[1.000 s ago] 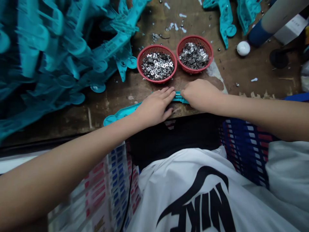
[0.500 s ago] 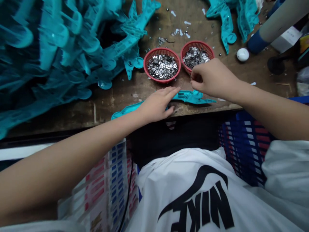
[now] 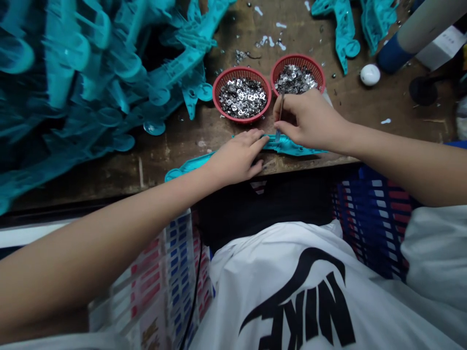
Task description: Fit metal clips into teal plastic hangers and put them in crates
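Note:
A long teal plastic part lies along the near edge of the wooden bench. My left hand rests flat across its middle, fingers stretched out and thumb apart, covering some of it. Pinched in my right hand is a slim metal tool that looks like tweezers, held upright. Its lower tip touches or nearly touches the teal part, just right of my left fingertips. Any small piece at the tip is too small to make out. Behind my hands stand two red baskets, the left basket and the right basket, holding small shiny metal pieces.
A large heap of teal parts fills the bench's left side. More teal parts lie at the back right, near a white round object and a grey-blue tube. Loose metal bits lie scattered behind the baskets.
My right hand has moved slightly left, and the slim tool now shows with its tip down at the teal part. My left hand stays on the part. The view has shifted a little.

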Demonstrator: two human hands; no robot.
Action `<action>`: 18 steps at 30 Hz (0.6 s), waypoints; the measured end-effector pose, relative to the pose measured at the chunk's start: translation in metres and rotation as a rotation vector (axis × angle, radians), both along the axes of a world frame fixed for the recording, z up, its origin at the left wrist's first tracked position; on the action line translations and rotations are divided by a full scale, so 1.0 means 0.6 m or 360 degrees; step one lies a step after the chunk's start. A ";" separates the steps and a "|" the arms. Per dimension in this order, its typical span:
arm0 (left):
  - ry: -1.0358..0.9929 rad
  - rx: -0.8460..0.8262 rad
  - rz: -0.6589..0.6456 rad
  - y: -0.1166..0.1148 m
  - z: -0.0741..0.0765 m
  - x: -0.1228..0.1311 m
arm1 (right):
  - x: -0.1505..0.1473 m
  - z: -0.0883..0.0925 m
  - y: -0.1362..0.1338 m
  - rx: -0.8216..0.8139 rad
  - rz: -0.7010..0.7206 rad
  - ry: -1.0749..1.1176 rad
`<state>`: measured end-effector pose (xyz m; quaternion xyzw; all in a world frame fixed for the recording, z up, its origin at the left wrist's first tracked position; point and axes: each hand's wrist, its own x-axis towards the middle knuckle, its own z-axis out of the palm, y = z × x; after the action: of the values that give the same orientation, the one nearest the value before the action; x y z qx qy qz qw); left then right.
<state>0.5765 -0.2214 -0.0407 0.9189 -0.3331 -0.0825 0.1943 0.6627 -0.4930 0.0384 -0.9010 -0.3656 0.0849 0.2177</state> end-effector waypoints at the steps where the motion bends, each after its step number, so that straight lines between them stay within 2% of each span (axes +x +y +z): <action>1: 0.0001 0.0009 0.0000 -0.001 0.000 0.000 | -0.001 -0.003 0.000 -0.0006 0.0010 -0.0010; 6: 0.0021 0.0080 -0.0010 -0.005 0.005 -0.002 | -0.015 -0.020 0.000 -0.0092 0.0141 -0.0037; 10: 0.0046 0.0139 -0.0003 -0.011 0.017 0.001 | -0.008 -0.018 0.007 -0.0153 0.0173 -0.0153; 15: 0.0108 0.0271 0.0021 -0.021 0.045 0.003 | 0.012 -0.022 0.010 -0.0531 0.0083 -0.0248; 18: 0.0050 0.0382 -0.0028 -0.018 0.060 0.002 | -0.007 -0.023 0.009 -0.0578 0.0176 -0.0275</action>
<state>0.5779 -0.2324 -0.0050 0.9312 -0.3257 -0.1379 0.0874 0.6588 -0.4877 0.0246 -0.9079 -0.4104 0.0837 0.0145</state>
